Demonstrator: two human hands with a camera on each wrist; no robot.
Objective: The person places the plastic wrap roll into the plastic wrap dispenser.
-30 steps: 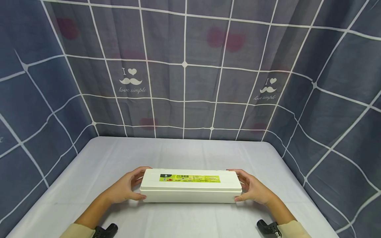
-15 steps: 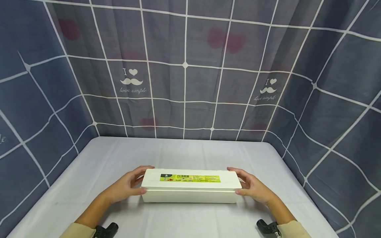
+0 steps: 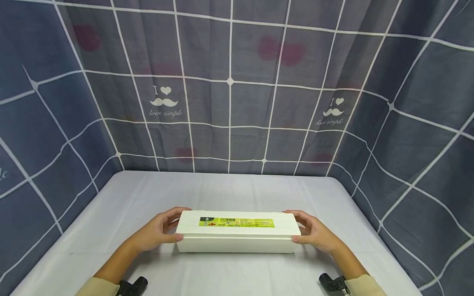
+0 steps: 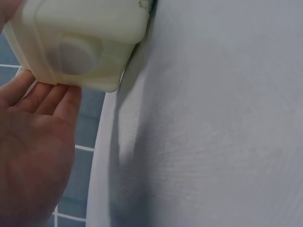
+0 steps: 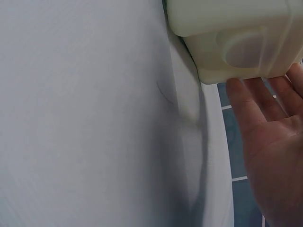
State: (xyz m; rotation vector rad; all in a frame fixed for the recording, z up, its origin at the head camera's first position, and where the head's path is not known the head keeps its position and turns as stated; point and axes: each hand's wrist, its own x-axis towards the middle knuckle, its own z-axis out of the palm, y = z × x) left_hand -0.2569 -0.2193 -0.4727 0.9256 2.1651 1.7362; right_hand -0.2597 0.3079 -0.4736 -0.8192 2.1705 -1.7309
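A long cream plastic cling film box (image 3: 237,245) with a lid and a yellow-green label (image 3: 237,222) lies crosswise on the table in the head view. My left hand (image 3: 157,231) holds its left end, thumb on the front near the lid's edge, fingers reaching round behind. At the opposite end, my right hand (image 3: 314,234) grips in a mirrored way. Each wrist view shows a box end with a round disc in it: the left end (image 4: 102,23) above the left fingers (image 4: 66,101), the right end (image 5: 213,19) above the right fingers (image 5: 244,101).
A white cloth (image 3: 237,189) covers the table under the box. Dark checked curtains (image 3: 248,102) with white lines enclose the back and both sides. Black wrist straps (image 3: 133,286) show at the cuffs.
Both thumbs have moved up the box's front, from low on its side to near the lid's edge. The box stays nearly in place. Little differs over the last half second.
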